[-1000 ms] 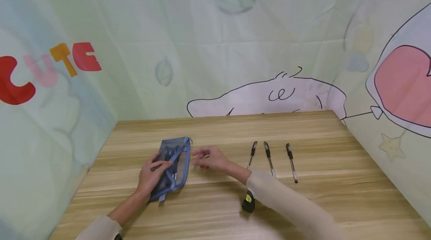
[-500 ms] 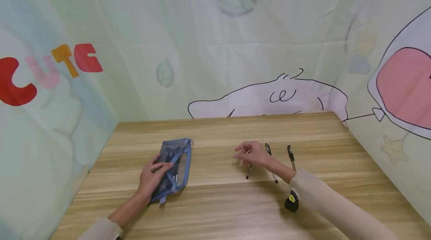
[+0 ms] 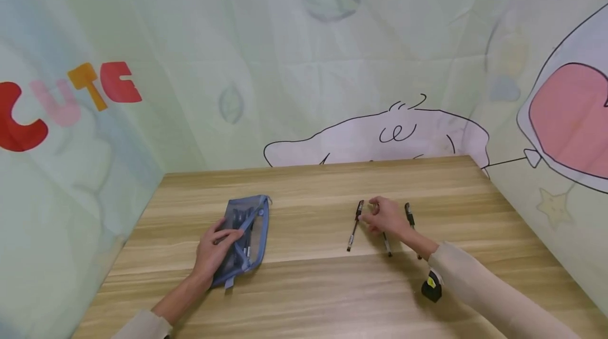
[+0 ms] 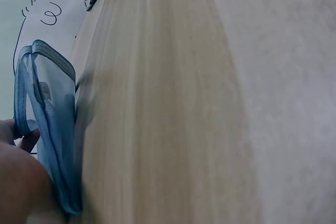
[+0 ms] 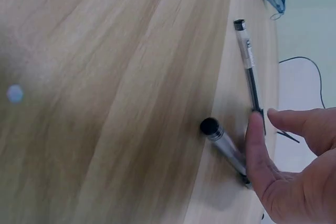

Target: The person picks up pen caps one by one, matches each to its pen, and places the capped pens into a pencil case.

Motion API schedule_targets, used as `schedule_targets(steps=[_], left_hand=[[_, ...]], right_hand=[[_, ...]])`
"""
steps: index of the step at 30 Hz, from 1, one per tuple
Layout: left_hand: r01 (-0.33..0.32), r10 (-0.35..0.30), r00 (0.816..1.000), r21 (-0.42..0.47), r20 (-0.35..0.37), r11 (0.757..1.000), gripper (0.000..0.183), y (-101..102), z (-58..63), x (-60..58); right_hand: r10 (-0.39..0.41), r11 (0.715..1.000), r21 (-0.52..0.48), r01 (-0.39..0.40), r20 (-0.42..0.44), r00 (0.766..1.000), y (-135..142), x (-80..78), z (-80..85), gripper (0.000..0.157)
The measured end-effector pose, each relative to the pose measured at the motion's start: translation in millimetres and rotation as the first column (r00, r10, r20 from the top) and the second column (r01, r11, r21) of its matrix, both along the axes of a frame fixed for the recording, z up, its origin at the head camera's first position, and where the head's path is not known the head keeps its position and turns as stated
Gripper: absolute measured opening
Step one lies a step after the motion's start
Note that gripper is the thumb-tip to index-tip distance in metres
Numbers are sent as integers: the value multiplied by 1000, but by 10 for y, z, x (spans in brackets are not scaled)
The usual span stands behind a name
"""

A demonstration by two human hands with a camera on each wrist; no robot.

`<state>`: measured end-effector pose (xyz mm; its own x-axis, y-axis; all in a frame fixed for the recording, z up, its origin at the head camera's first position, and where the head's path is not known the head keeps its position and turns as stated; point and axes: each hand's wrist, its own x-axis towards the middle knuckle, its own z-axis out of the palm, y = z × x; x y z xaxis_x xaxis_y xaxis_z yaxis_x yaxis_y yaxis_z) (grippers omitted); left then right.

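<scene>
A blue see-through zip pencil case [image 3: 263,228] lies on the left, pens [image 3: 247,249] showing inside. My left hand [image 3: 214,249] grips its zippered edge, thumb and fingers bent at the opening; part of that hand is hidden in the left wrist view. My right hand [image 3: 387,217] hovers over the middle black-capped gel pen [image 3: 387,244], covering its upper part. In the right wrist view, a gap shows between thumb and forefinger [image 5: 255,135], and the middle pen's barrel [image 5: 226,145] runs beside the fingers. The left pen [image 3: 353,231] lies close by the fingertips.
Just right of my hand is a third pen [image 3: 409,214], partly covered by the wrist. A black device with a yellow patch [image 3: 431,287] is on my right wrist. The wooden table [image 3: 294,297] meets printed cloth [image 3: 285,91] at its back and sides.
My right hand has moved rightward from beside the pencil case, past the left pen, to the middle pen. The left hand stays on the case.
</scene>
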<state>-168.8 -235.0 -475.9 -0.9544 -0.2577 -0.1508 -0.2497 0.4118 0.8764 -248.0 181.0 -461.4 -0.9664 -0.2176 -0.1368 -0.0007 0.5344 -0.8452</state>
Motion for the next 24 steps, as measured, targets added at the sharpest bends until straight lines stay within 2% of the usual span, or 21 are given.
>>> schedule_targets(steps=[3,8,12,18,20,24], left_hand=[[3,-3,1000,5,1,1000,49,16,10,4],[3,-3,1000,4,2,1000,49,24,16,13],[-4,4,1000,-8,2,1000,49,17,5,4],[4,-4,1000,-10,3,1000,49,15,7,2],[7,-7,1000,-6,7,1000,49,13,7,0],[11,-11,1000,-1,12,1000,48,17,1,-15]], right_hand=[[-8,998,59,7,18,1000,-35,-45,-7,59],[-2,994,112,-1,30,1000,-120,-95,-5,41],[16,992,126,-15,-7,1000,-188,-93,-5,27],[55,964,264,-29,-90,994,-259,-162,-34,17],[57,962,271,-29,-97,994,-274,-194,-39,24],[29,983,183,-21,-42,999,-276,-242,-40,42]])
